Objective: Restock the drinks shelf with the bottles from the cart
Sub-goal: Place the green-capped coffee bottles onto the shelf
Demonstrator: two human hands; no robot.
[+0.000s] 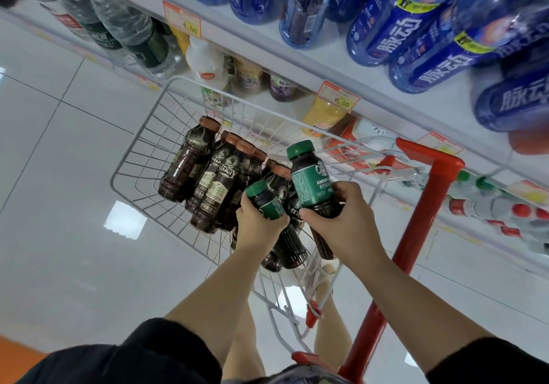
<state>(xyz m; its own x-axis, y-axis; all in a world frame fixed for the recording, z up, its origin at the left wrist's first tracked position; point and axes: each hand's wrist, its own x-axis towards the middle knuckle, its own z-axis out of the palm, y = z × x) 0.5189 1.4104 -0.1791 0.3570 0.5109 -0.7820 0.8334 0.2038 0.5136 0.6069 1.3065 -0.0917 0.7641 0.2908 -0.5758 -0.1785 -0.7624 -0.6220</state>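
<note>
Over the cart (416, 229), hands (261, 217) (346, 220) grip Starbucks bottles (267, 201) (312, 181).

The cart basket (139, 161) is thin white-coated metal wire, and its frame (421, 229) is glossy red. Each green-capped bottle (312, 181) is shiny clear plastic. The floor tiles (74, 235) are polished and reflective. The price tags (338, 97) look papery. The sleeves (166, 351) are matt black cloth.

Light: bright, even, from overhead | Glare: white patches mirrored on the glossy floor (59, 161) | Shadows: faint and soft | Distortion: strong wide-angle bend, shelf (261, 54) edge ran slanted | Blur: blue bottles (416, 42) at top right and clear bottles (118, 24) at top left were smeared; centre was sharp | Colour: slightly washed out
</note>
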